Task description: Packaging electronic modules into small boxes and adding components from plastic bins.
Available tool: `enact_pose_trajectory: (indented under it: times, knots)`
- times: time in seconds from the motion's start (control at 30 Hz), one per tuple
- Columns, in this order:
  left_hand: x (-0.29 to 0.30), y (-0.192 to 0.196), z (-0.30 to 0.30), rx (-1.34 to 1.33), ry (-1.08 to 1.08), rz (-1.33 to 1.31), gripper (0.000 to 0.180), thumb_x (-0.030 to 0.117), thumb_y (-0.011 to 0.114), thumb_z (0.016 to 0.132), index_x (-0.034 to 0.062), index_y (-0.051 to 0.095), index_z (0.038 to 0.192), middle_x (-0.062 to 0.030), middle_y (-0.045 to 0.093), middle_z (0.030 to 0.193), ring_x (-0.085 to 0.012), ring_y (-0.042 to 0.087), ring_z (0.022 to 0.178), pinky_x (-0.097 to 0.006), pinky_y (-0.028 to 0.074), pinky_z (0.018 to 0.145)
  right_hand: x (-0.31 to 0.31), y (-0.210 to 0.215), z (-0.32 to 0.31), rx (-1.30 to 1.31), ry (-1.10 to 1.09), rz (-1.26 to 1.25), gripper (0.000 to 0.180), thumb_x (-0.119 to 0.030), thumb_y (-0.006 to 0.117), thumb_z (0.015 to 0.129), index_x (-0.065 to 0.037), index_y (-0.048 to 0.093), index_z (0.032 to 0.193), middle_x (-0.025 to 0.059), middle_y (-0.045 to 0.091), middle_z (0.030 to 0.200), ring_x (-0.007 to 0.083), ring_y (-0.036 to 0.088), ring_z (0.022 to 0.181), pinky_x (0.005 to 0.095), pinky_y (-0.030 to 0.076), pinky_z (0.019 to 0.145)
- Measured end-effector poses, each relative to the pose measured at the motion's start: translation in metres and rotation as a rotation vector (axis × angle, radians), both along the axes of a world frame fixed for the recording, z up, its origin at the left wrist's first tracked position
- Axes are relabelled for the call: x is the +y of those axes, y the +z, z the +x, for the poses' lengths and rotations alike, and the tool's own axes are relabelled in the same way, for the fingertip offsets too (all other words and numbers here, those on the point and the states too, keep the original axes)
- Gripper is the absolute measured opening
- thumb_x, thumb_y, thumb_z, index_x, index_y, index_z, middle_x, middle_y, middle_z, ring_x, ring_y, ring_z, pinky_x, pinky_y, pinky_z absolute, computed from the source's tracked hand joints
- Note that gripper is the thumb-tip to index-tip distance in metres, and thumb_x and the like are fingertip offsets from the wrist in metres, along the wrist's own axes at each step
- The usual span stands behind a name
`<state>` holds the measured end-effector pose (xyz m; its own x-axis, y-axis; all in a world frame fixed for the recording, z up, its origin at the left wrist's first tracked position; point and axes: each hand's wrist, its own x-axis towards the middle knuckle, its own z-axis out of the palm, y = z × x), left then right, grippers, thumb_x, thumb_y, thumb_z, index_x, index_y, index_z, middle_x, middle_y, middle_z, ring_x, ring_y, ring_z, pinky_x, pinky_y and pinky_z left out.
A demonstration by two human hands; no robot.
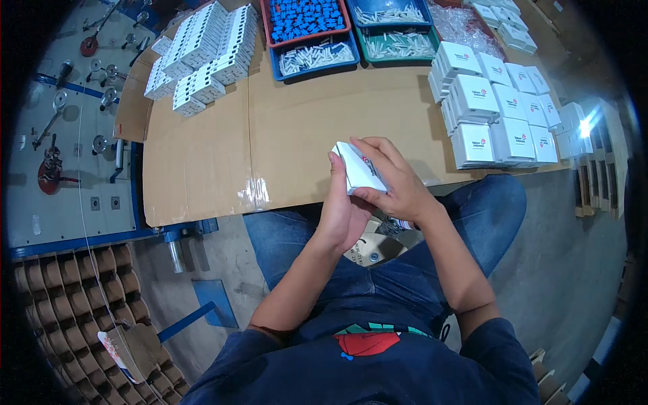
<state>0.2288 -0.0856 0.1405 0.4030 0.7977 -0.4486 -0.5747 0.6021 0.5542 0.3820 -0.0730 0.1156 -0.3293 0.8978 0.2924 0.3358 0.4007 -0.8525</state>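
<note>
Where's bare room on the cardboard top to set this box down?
The bare cardboard between the white strips at far left and the stacked white boxes at right is free. The far edge is crowded with bins.

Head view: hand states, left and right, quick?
Left hand: closed on small white box, from below.
Right hand: closed on the same box, fingers over its top.

Left hand [343, 206] cupped upward; right hand [395, 182] curled over it, forearms converging.

Small white box [359, 169], tilted, above cardboard-covered table edge.
</note>
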Motion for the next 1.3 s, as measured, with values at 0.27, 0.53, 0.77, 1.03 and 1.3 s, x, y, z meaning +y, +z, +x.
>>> enact_pose_trajectory:
  times: [0.27,0.53,0.77,1.03,1.3]
  knots:
    - [-0.002,0.000,0.005,0.021,0.035,0.004,0.070,0.069,0.030,0.106,0.0164,0.043,0.149,-0.0083,0.056,0.137,-0.0227,0.057,0.127,-0.043,0.046,0.108,0.000,-0.007,-0.003,0.030,-0.014,0.116,0.066,-0.038,0.071,0.094,0.000,0.055,0.145,0.0204,0.053,0.133,0.0367,0.056,0.122,0.0412,0.047,0.103]
    - [-0.001,-0.004,0.003,0.029,0.052,-0.004,0.064,0.065,0.031,0.108,0.0168,0.045,0.148,-0.0074,0.058,0.134,-0.0215,0.058,0.126,-0.043,0.047,0.108,0.002,-0.010,-0.006,0.052,-0.027,0.177,0.065,-0.043,0.063,0.099,0.002,0.054,0.145,0.0223,0.054,0.133,0.0385,0.057,0.120,0.0419,0.048,0.103]
    - [-0.003,-0.001,0.006,0.037,0.097,0.010,0.063,0.062,0.031,0.109,0.0149,0.046,0.147,-0.0077,0.058,0.135,-0.0219,0.058,0.126,-0.041,0.047,0.108,0.001,-0.009,-0.005,0.022,-0.029,0.173,0.070,-0.053,0.045,0.107,0.004,0.053,0.146,0.0244,0.053,0.137,0.0381,0.059,0.122,0.0399,0.048,0.103]
    - [0.002,-0.028,-0.001,0.243,0.173,0.304,0.065,0.042,0.052,0.106,0.0099,0.027,0.157,-0.0128,0.052,0.141,-0.0253,0.054,0.131,-0.042,0.042,0.113,0.003,-0.014,0.002,0.262,0.002,-0.025,0.065,-0.042,0.062,0.102,-0.002,0.049,0.151,0.0201,0.047,0.154,0.0322,0.052,0.137,0.0397,0.044,0.111]
    - [0.012,-0.058,-0.023,0.776,-0.018,1.088,0.110,0.007,0.082,0.070,0.0043,0.017,0.159,-0.0181,0.028,0.162,-0.0312,0.031,0.152,-0.045,0.025,0.125,0.004,0.000,0.009,0.537,0.127,-0.533,0.061,-0.034,0.061,0.106,-0.005,0.042,0.156,0.0137,0.056,0.142,0.0192,0.058,0.124,0.0335,0.050,0.100]
